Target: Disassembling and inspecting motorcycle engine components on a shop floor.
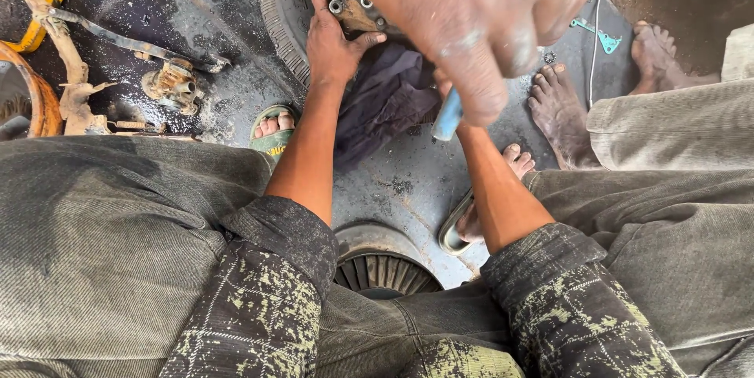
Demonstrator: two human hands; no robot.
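Far left: rusty, mud-caked metal parts (pixel 71 71) and a small mechanical fitting (pixel 173 86) lie on the dark, oily floor (pixel 408 181), well apart from the hands.
Left hand: the left hand (pixel 334 44) lies flat on the metal wheel hub (pixel 355 7) inside the tyre (pixel 287 1); its fingers are spread over the hub's edge and bolts, pressing on it rather than closed around anything.
Cloth: a dark purple cloth (pixel 385 99) is bunched on the floor just below the hub, between the two forearms and touching the left wrist.
Feet: the person's feet in green sandals (pixel 272 133) rest on the floor beside each forearm.
Low centre: a round ribbed metal part (pixel 381 268) sits on the floor between the knees.
Right hand: the right hand (pixel 455 103) is mostly hidden; its fingers appear closed around a light blue tool handle (pixel 448 117), just right of the cloth.
Top centre: another person's hand (pixel 479 12), blurred and close to the camera, covers much of the hub.
Right: that other person's bare feet (pixel 559 111) stand near a small teal tool (pixel 601 36).
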